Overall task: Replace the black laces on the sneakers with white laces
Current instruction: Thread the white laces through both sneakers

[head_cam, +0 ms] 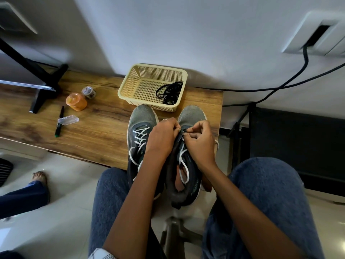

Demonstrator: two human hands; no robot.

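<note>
Two grey sneakers stand side by side at the wooden table's (104, 131) near right edge, toes pointing away. The left sneaker (139, 124) is laced with a white lace (139, 139). A white lace (182, 159) runs loosely through the right sneaker (192, 114). My left hand (162, 136) grips the right sneaker's upper eyelet edge. My right hand (198, 139) pinches the white lace at the same spot near the toe-side eyelets. Black laces (169, 92) lie coiled in the beige basket (130, 83) behind the shoes.
On the table's left lie an orange jar (76, 101), a small tape roll (89, 92), a pen (59, 121) and a clear plastic case (68, 120). A black stand (44, 85) sits at the far left. Cables (280, 86) run along the wall at right. Another person's foot (39, 177) is on the floor, left.
</note>
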